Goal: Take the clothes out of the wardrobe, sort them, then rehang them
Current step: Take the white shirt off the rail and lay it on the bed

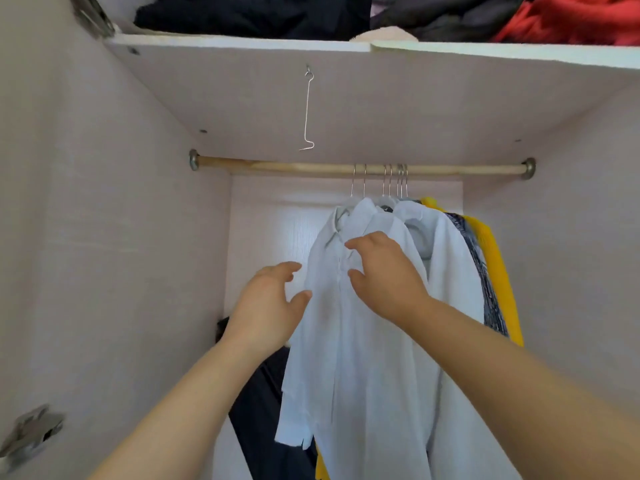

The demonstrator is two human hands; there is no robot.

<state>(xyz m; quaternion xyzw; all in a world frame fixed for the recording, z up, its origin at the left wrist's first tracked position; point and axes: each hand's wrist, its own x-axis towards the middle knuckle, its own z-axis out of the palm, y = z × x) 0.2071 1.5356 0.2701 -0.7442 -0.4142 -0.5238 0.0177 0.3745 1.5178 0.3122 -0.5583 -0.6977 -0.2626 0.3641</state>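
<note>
Several garments hang on wire hangers [381, 181] from a wooden rail [277, 167] inside the wardrobe. Frontmost is a white shirt [356, 358]; behind it hang another white garment [450, 271], a grey patterned one [485, 282] and a yellow one [498, 271]. My right hand [384, 271] reaches over the white shirt's collar area, fingers loosely curved and apart, touching or nearly touching the cloth. My left hand [270, 306] hovers at the shirt's left edge, fingers spread, holding nothing.
A dark garment [266, 410] hangs or lies low at the left behind my left forearm. The shelf [242, 46] above carries piled black [249, 15] and red [575, 19] clothes. A loose wire hook [307, 112] dangles under the shelf. Door hinges [31, 434] sit on the left wall.
</note>
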